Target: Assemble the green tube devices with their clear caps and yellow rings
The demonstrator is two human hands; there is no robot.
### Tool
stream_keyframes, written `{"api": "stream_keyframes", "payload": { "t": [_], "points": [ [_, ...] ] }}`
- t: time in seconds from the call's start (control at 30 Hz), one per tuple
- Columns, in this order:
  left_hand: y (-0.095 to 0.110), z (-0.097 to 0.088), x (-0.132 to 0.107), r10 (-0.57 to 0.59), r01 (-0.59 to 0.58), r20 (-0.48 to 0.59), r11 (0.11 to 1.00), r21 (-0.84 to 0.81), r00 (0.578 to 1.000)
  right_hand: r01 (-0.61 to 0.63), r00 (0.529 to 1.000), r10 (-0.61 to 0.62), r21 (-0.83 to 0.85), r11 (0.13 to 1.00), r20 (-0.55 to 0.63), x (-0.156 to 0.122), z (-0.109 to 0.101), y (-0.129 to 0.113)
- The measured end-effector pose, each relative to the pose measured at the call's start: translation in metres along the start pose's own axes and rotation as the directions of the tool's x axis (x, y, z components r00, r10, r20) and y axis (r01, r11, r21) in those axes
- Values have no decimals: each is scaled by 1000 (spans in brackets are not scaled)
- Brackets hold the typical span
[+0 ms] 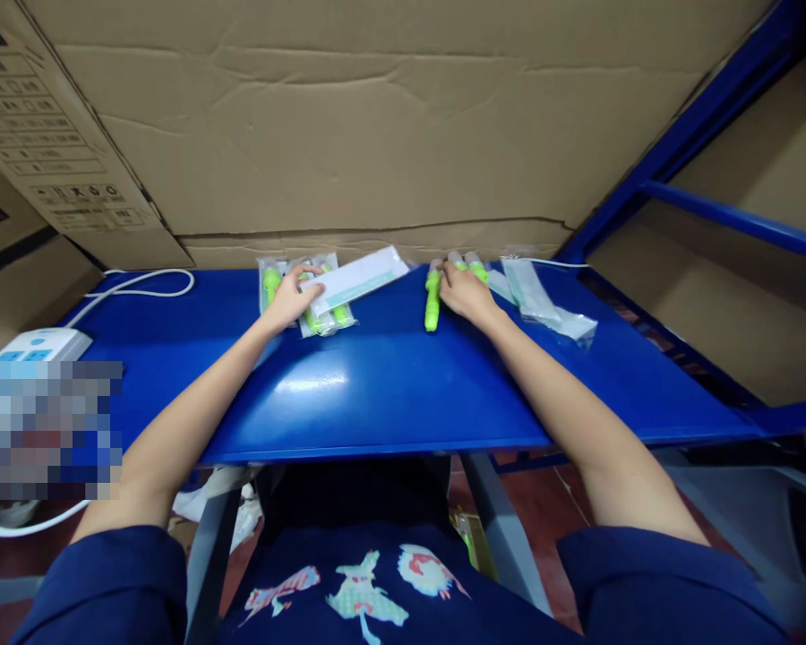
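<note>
My left hand (294, 297) rests on a small pile of clear packets holding green pens (322, 313) at the back of the blue shelf (390, 385). Its fingers pinch the near end of a white paper-backed packet (361, 278). My right hand (467, 291) lies over a few loose green pens with grey caps (433, 300), fingers curled on them. One green pen sticks out to the left of that hand, pointing toward me.
Empty clear sleeves (537, 300) lie right of my right hand. A white power strip (37, 345) with its cable (141, 285) sits at the left edge. Cardboard boxes (376, 116) wall the back. A blue rack frame (712, 215) rises at right.
</note>
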State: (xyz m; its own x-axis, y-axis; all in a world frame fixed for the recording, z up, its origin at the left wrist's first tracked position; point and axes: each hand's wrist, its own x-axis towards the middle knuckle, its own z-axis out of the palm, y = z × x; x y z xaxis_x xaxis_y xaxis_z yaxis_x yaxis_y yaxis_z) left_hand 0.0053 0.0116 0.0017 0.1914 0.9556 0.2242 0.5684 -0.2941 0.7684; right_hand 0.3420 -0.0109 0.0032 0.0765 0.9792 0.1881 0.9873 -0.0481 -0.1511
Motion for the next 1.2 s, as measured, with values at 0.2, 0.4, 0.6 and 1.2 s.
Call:
{"api": "stream_keyframes", "payload": {
  "t": [0.2,0.4,0.6,1.2],
  "points": [
    [-6,-31,0,127,-174,141,898,404,982,327,944,-329,-98,940,-8,14,15,27],
    [-9,-51,3,119,-174,144,863,474,982,442,896,-444,-45,896,-30,22,26,37],
    [-24,-76,7,53,-159,219,848,505,974,520,854,-519,37,853,-27,21,22,36],
    [10,-46,-11,220,-330,248,699,635,943,445,891,-443,5,895,-99,15,4,32]
  ]
}}
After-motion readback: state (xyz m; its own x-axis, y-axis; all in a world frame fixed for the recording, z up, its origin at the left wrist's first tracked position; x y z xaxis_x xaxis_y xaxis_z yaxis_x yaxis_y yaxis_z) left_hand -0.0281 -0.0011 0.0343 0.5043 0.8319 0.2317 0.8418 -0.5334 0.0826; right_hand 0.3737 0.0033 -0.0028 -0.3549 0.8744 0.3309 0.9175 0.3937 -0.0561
